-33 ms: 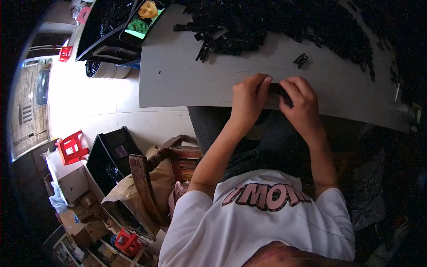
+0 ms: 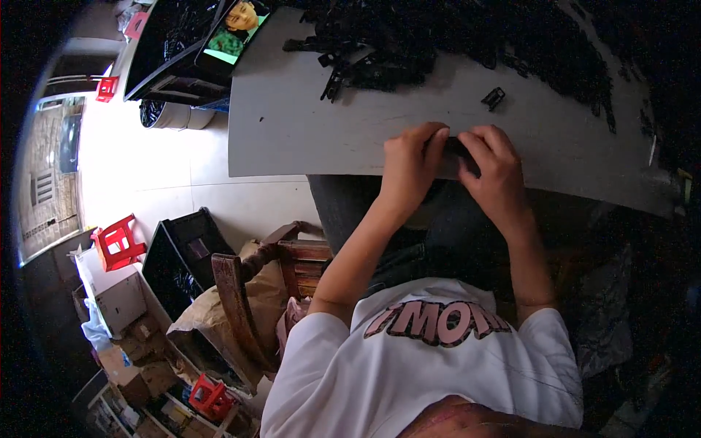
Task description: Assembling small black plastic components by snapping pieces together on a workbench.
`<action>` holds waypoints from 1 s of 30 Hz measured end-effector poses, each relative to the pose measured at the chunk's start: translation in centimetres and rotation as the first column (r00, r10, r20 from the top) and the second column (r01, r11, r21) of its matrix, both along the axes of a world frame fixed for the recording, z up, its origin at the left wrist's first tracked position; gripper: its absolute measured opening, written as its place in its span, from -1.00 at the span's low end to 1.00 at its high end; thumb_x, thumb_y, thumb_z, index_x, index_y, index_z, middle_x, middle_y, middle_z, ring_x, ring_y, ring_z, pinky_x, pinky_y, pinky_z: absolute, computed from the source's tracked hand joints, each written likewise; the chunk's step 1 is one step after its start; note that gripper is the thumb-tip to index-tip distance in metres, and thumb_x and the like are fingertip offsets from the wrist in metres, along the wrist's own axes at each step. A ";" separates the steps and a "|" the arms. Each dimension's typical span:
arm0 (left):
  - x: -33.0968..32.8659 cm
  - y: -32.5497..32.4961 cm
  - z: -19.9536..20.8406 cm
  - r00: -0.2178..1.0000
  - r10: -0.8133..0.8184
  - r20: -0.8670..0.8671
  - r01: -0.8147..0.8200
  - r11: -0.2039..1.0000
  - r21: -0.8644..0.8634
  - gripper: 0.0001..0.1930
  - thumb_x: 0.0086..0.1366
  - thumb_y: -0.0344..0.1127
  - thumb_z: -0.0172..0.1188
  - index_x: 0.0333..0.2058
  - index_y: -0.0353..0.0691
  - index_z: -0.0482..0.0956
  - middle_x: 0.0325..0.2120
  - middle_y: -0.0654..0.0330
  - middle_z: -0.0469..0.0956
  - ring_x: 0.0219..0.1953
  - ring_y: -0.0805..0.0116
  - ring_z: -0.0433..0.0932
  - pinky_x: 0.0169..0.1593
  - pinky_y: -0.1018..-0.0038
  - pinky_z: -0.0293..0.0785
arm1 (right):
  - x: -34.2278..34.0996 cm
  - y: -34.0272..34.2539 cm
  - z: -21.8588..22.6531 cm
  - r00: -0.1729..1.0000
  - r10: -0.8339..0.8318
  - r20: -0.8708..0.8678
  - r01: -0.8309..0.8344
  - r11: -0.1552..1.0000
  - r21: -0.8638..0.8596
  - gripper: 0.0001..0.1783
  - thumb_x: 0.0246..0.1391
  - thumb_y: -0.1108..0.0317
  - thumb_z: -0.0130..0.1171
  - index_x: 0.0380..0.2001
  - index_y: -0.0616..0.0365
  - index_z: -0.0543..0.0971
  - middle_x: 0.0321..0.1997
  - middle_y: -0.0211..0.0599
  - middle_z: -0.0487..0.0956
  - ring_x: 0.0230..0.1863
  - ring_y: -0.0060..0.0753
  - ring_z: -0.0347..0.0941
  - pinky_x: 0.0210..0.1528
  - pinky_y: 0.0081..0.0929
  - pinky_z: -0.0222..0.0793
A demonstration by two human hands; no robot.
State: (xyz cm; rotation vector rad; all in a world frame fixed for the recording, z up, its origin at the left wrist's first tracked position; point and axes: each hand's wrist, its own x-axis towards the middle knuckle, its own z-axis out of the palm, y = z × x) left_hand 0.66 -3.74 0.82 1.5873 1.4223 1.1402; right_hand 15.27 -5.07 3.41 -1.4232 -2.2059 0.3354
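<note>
Over the near edge of the grey table (image 2: pixel 292 139), my two hands meet around a small black part (image 2: pixel 453 146). My left hand (image 2: pixel 410 157) pinches its left end between thumb and fingers. From the other side, my right hand (image 2: pixel 494 164) grips it with curled fingers and thumb. Most of the part is covered by my fingers, so its exact kind is unclear. A single black plastic piece (image 2: pixel 493 98) lies on the tabletop just beyond my right hand. Farther back spreads a heap of similar black pieces (image 2: pixel 387 69).
A black crate (image 2: pixel 175 91) with a lit screen (image 2: pixel 232 33) on its edge stands at the far left. Below are a pail (image 2: pixel 175 115), a red stool (image 2: pixel 119 243), another black crate (image 2: pixel 193 248), a wooden chair (image 2: pixel 241 306) and cardboard boxes (image 2: pixel 120 365).
My left hand has shifted very slightly to the right, toward my right hand. Both hands still hold the small black part, and the pieces on the table have not moved.
</note>
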 end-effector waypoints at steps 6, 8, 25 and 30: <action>0.2 0.0 -0.8 0.996 -0.068 0.055 0.072 0.995 -0.065 -0.85 0.15 -0.41 0.11 -0.31 -0.33 0.55 -0.52 -0.03 0.55 -0.48 0.18 0.58 -0.40 0.44 0.44 | -0.1 -0.2 0.3 1.000 -0.007 0.018 0.008 1.000 -0.021 -0.58 -0.29 0.61 0.23 -0.22 0.30 0.46 -0.25 -0.19 0.37 -0.20 -0.21 0.38 -0.21 -0.35 0.36; 0.3 0.0 -0.7 0.981 -0.159 0.110 0.165 0.985 -0.048 -0.79 0.12 -0.49 0.12 -0.23 -0.37 0.51 -0.49 -0.03 0.57 -0.44 0.34 0.60 -0.39 0.51 0.45 | 0.3 -0.2 0.5 1.000 -0.013 0.020 0.012 1.000 0.024 -0.59 -0.29 0.62 0.22 -0.23 0.31 0.48 -0.27 -0.18 0.36 -0.20 -0.21 0.37 -0.24 -0.35 0.36; -0.9 -0.9 0.5 0.844 -0.248 0.476 0.380 0.902 -0.205 -0.73 0.10 -0.53 0.13 -0.17 -0.31 0.49 -0.44 0.23 0.54 -0.62 0.64 0.41 -0.53 0.67 0.32 | 3.4 -0.5 -1.0 0.897 -0.127 -0.424 -0.034 0.935 -0.353 -0.73 -0.20 0.45 0.31 -0.40 0.30 0.48 -0.36 -0.34 0.41 -0.44 -0.55 0.39 -0.43 -0.58 0.32; -2.8 -1.9 0.9 0.897 -0.200 0.395 0.311 0.919 -0.242 -0.72 0.06 -0.62 0.07 -0.19 -0.31 0.48 -0.39 0.28 0.49 -0.50 0.65 0.39 -0.45 0.70 0.31 | 2.5 -0.7 -0.9 0.846 -0.021 -0.533 -0.183 0.927 -0.327 -0.79 -0.18 0.43 0.30 -0.49 0.28 0.48 -0.41 -0.32 0.46 -0.37 -0.49 0.40 -0.35 -0.59 0.33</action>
